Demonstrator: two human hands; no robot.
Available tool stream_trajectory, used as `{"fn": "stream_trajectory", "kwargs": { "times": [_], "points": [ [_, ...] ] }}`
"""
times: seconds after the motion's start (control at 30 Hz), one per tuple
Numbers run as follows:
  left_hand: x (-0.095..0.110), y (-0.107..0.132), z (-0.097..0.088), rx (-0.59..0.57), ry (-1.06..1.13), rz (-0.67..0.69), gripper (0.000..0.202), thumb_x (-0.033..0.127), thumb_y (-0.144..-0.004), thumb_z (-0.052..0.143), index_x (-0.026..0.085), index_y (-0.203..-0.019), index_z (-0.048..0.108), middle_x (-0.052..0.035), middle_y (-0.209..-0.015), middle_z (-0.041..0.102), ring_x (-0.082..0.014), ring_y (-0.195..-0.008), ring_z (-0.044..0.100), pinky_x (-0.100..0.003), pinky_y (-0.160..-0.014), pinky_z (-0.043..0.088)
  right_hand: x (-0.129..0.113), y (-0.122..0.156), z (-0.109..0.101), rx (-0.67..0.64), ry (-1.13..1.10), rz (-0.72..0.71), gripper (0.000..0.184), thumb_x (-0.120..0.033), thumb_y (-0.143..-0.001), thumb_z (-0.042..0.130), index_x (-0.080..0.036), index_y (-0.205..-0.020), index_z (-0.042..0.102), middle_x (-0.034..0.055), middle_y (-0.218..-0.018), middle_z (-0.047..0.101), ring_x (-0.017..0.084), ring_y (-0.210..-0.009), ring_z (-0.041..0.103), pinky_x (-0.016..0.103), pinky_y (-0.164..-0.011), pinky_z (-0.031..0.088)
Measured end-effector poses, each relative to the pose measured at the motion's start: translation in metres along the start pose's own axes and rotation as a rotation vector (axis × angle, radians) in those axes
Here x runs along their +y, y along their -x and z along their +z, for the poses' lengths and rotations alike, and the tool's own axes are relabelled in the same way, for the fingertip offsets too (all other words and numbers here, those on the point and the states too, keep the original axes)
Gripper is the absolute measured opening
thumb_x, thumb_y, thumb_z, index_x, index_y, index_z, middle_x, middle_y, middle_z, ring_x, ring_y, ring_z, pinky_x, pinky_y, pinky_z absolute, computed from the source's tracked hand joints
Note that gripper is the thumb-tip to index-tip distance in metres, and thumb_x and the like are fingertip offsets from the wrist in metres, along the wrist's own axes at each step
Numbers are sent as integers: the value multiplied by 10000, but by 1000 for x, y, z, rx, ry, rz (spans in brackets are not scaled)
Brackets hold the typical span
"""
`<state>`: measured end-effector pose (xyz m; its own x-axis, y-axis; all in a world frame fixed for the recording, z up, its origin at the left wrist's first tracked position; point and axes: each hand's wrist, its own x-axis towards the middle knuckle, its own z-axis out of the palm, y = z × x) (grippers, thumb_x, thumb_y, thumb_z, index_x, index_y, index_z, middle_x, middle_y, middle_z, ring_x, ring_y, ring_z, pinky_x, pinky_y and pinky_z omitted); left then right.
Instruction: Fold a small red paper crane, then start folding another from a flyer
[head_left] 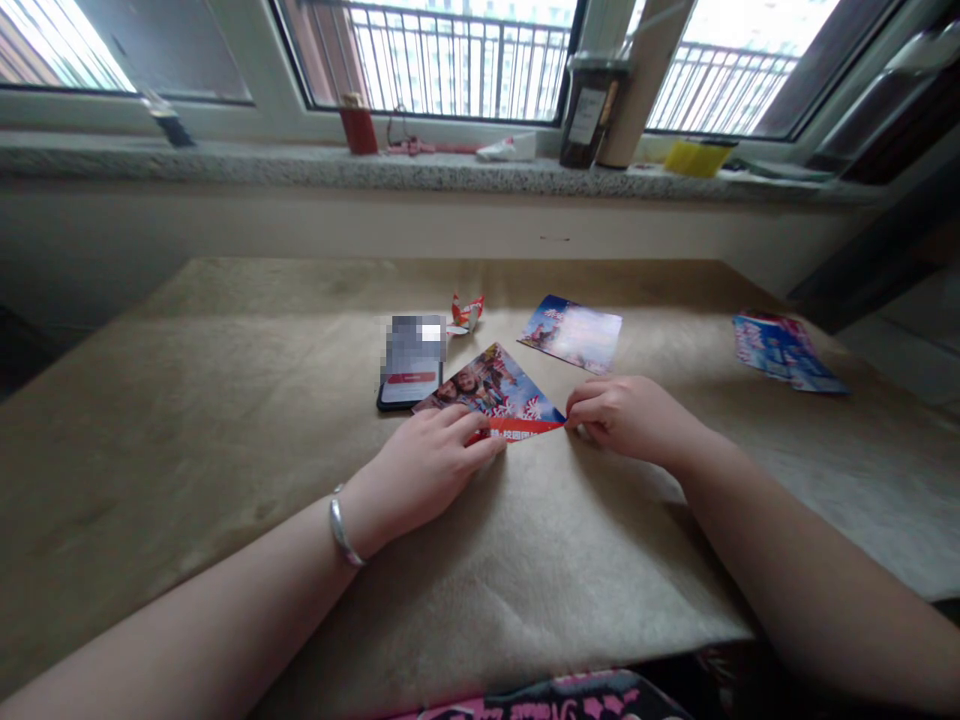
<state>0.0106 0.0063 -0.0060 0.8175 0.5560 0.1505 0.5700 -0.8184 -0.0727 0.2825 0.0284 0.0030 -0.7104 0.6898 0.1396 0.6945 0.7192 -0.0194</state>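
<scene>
A printed paper sheet folded into a triangle (499, 390) lies on the brown table (225, 420) in front of me. My left hand (427, 470), with a silver bracelet on the wrist, presses its fingers flat on the near left edge of the triangle. My right hand (626, 415) pinches the triangle's right tip with curled fingers. A phone (411, 372) lies just left of the paper, partly under it.
A small folded paper figure (466, 312) and a flat printed sheet (574, 333) lie beyond. A stack of printed sheets (784, 352) sits at the right edge. The windowsill (225, 165) holds a red cup (358, 128), a dark jar (592, 115) and a yellow object (697, 157).
</scene>
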Motion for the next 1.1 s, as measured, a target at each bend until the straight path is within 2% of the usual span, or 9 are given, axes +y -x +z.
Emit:
{"fn": "stream_trajectory", "kwargs": {
  "times": [0.13,0.3,0.4,0.6,0.73,0.87,1.1],
  "points": [
    [-3,0,0,2,47,27,291,186,-946,404,241,-1203,530,-56,-1129,585,-197,-1012,533,-376,-870,457,-5,-2,1,56,43,-17,216,-111,-778,498,-208,-719,682,21,-820,682,155,-738,571,262,-621,392],
    [-9,-1,5,61,158,88,335,150,-948,395,246,-1253,496,-43,-1247,543,-181,-1106,512,-352,-911,459,-20,-9,7,109,-83,-136,258,-133,-835,465,-208,-946,686,48,-953,681,163,-840,571,284,-727,445],
    [-10,-2,9,74,222,121,344,152,-957,373,246,-1266,489,-50,-1258,540,-164,-1134,510,-336,-924,462,-25,-11,11,99,-119,-184,279,-151,-858,455,-226,-1007,678,37,-975,683,170,-875,575,291,-758,456],
    [-12,-6,9,111,174,116,346,141,-946,398,262,-1249,513,-5,-1275,558,-190,-1255,418,-443,-1067,336,-24,-11,14,103,-136,-178,263,-174,-867,461,-235,-987,687,36,-978,685,165,-862,591,292,-754,468],
    [-14,-6,8,125,112,73,334,154,-934,441,281,-1230,529,30,-1265,570,-201,-1270,399,-467,-1089,289,-26,-13,15,115,-139,-181,252,-177,-865,464,-222,-967,691,41,-963,689,163,-850,595,294,-756,468],
    [-13,-6,8,116,103,84,324,159,-934,436,241,-1235,524,1,-1280,556,-198,-1239,424,-429,-1073,318,-27,-13,16,127,-120,-182,249,-176,-868,468,-220,-969,692,45,-950,691,162,-838,594,292,-740,469],
    [-8,-6,6,107,67,93,291,170,-929,431,181,-1199,539,-68,-1173,591,-199,-1112,504,-400,-987,395,-29,-14,18,123,-98,-174,250,-179,-880,462,-224,-976,688,43,-927,685,160,-834,585,286,-731,457]
  ]
}}
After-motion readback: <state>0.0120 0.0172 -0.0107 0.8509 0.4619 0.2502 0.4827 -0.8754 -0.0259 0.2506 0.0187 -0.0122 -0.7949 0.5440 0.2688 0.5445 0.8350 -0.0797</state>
